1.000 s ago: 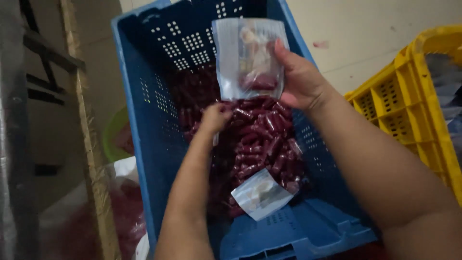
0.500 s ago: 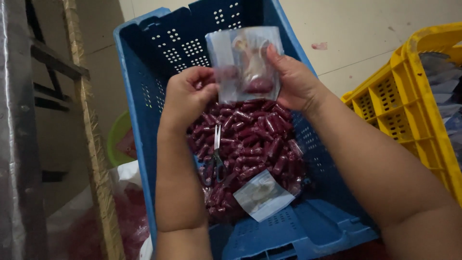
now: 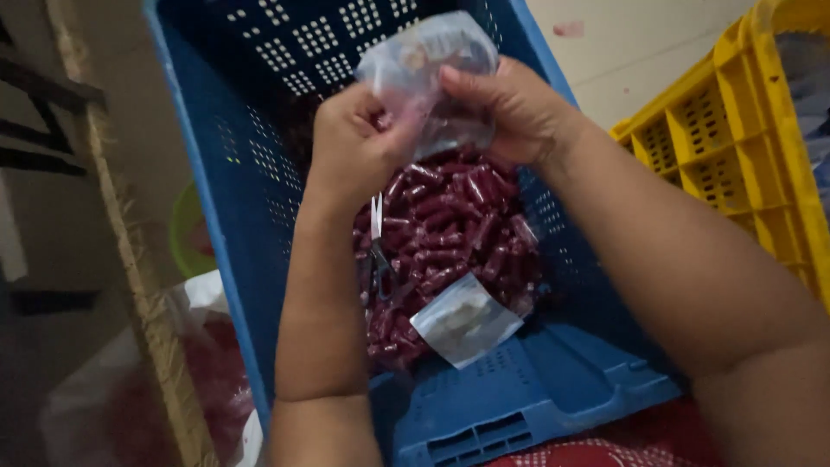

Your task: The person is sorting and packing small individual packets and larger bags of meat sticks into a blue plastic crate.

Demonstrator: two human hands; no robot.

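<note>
Both hands hold a clear plastic pouch (image 3: 425,69) over a blue perforated crate (image 3: 223,216). My left hand (image 3: 354,143) pinches the pouch's left side and my right hand (image 3: 510,108) grips its right side; the pouch looks crumpled, with something dark red inside. Below the hands lies a heap of small dark red wrapped sausages (image 3: 450,233). A pair of scissors (image 3: 378,251) rests on the heap near my left wrist. A second flat pouch (image 3: 465,318) lies at the heap's near edge.
A yellow perforated crate (image 3: 735,138) stands to the right. Left of the blue crate are a wooden post (image 3: 130,285), a green bowl (image 3: 186,233) and a clear bag with red contents (image 3: 173,389). Pale floor (image 3: 631,43) shows beyond.
My left hand rose from the sausage heap to the pouch and now grips it along with my right hand. The pouch went from flat to crumpled. The scissors became visible.
</note>
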